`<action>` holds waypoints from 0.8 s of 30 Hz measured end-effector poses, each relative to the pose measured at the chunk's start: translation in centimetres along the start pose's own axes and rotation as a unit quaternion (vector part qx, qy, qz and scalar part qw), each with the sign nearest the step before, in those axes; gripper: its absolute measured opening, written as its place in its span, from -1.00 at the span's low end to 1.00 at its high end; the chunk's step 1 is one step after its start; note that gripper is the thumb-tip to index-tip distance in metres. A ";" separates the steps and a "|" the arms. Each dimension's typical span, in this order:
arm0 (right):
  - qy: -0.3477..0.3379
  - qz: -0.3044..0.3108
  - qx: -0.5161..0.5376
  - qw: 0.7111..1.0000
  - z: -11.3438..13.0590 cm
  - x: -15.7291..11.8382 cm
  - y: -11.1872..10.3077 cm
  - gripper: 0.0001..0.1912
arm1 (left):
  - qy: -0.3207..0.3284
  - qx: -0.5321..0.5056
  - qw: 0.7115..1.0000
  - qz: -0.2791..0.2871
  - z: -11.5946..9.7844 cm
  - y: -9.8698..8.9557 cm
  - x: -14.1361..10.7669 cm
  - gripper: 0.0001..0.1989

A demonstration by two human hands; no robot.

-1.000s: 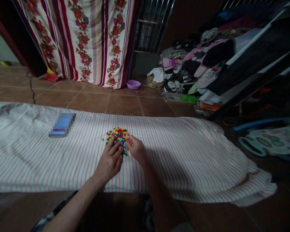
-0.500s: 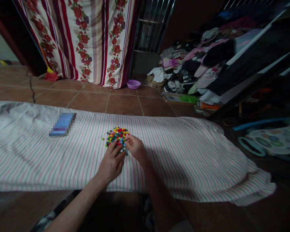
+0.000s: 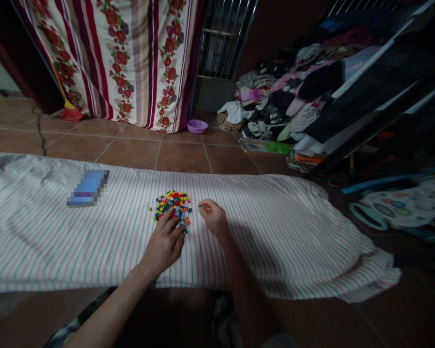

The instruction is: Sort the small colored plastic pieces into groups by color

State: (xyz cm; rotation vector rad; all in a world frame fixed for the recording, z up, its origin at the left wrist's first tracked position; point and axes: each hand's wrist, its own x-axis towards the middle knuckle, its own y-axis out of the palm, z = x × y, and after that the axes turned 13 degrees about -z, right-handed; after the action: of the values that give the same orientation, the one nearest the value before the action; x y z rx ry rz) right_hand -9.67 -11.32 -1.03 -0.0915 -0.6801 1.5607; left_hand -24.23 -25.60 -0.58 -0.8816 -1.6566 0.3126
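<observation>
Across the middle of the frame we see a long white cloth with pink and grey stripes (image 3: 275, 232), its lower edge hanging in folds. At upper left we have a white curtain with maroon stripes and red flower bands (image 3: 137, 63), and at upper right a tumbled heap of mixed clothes (image 3: 290, 92). At the right edge we make out a pale plastic piece with coloured ovals (image 3: 406, 205).

Near the centre we see the left hand (image 3: 163, 241) palm down, fingers loosely spread, fingertips on the lower part of the block pile; we cannot tell whether it grips any block. The right hand (image 3: 214, 217) is just to the right of the pile, apart from it, thumb and fingertips pinched together on a tiny dark green piece (image 3: 199, 207).

Left of centre, a flat blue rectangular object (image 3: 89, 186), blurred over, lies on the cloth. The pile of small multicoloured blocks (image 3: 170, 200) is at the centre, on the cloth. Beyond, on the tiles, we see a round purple plastic basin (image 3: 197, 126). Smallest, one yellow-green block (image 3: 150, 209) sits just left of the pile.
</observation>
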 end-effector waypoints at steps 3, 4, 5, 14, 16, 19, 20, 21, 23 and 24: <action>-0.002 -0.007 -0.003 1.000 -0.6 0.2 -0.6 -0.80 | -0.006 -0.010 1.000 0.003 -0.2 0.1 0.1 -0.71; -0.003 -0.010 -0.006 1.000 -0.7 0.2 -0.8 -0.80 | -0.009 -0.013 1.000 0.005 -0.3 0.2 0.1 -0.71; -0.004 -0.012 -0.009 1.000 -0.8 0.3 -1.0 -0.79 | -0.011 -0.014 1.000 0.005 -0.3 0.2 0.2 -0.71; 0.022 -0.021 -0.018 0.999 -1.6 0.5 -1.5 -0.80 | 0.000 -0.001 1.000 0.006 -0.8 0.7 0.4 -0.71; 0.029 -0.019 -0.012 0.999 -1.6 0.6 -1.7 -0.80 | 0.001 0.005 1.000 0.007 -0.8 0.8 0.4 -0.71; 0.024 -0.013 -0.013 1.000 -1.6 0.6 -2.1 -0.79 | 0.002 0.013 1.000 0.011 -0.8 0.9 0.4 -0.72; 0.021 -0.013 -0.013 1.000 -1.5 0.6 -2.2 -0.78 | 0.002 0.015 1.000 0.013 -0.8 0.9 0.4 -0.71; 0.018 -0.014 -0.014 1.000 -1.5 0.6 -2.4 -0.78 | 0.003 0.016 1.000 0.015 -0.8 0.9 0.4 -0.71; 0.013 -0.017 -0.015 1.000 -1.4 0.6 -2.6 -0.77 | 0.004 0.017 1.000 0.018 -0.8 0.9 0.4 -0.71; 0.012 -0.019 -0.016 1.000 -1.4 0.6 -2.7 -0.77 | 0.004 0.016 1.000 0.018 -0.8 0.9 0.4 -0.72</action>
State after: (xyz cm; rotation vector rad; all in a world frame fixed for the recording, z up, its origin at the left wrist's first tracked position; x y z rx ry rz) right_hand -6.70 -10.42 -0.73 -0.1200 -0.6840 1.5112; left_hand -23.17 -24.93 -0.64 -0.8871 -1.6255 0.3588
